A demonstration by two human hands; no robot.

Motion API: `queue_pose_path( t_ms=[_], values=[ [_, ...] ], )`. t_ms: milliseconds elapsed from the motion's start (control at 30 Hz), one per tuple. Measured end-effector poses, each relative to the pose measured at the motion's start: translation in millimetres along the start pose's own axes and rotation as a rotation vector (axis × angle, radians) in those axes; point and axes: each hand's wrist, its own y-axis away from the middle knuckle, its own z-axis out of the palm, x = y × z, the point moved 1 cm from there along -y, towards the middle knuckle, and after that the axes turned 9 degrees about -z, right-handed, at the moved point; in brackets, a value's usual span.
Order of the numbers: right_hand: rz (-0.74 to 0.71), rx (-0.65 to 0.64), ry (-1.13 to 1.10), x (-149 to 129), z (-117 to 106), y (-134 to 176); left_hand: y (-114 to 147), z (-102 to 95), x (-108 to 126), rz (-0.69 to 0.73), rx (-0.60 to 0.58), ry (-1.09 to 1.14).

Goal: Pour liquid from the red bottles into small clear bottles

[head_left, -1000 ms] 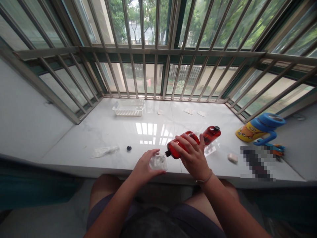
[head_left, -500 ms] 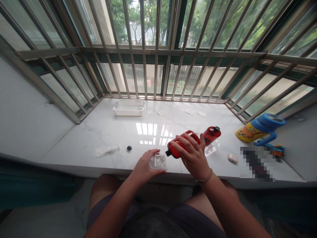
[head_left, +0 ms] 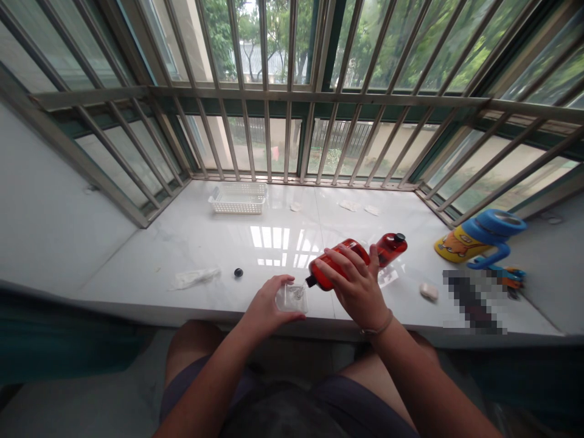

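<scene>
My right hand (head_left: 353,283) is wrapped round a red bottle (head_left: 326,274), tipped with its dark neck down to the left. Clear liquid runs from the neck into a small clear plastic box (head_left: 296,299). Around the box's left side curve the fingers and thumb of my left hand (head_left: 269,304), steadying it near the sill's front edge. A second red bottle (head_left: 392,248) with a black cap is just beyond my right hand. To the left of the box lies a black cap (head_left: 238,273) on the white surface.
A white perforated basket (head_left: 237,201) is at the back left, near the window bars. Crumpled clear plastic (head_left: 196,278) lies at left. On the right are a blue-yellow flask (head_left: 474,237), a pale soap-like block (head_left: 429,292) and a blurred-out dark item (head_left: 472,304).
Liquid keeps running from the tipped bottle into the clear box. Both hands and the bottle hold almost the same position.
</scene>
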Motion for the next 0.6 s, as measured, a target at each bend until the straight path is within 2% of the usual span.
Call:
queue_pose_path(
  t_ms=[600],
  values=[
    [-0.007, -0.007, 0.011, 0.6, -0.4, 0.0, 0.2, 0.7, -0.1, -0.037, 0.004, 0.018]
  ],
)
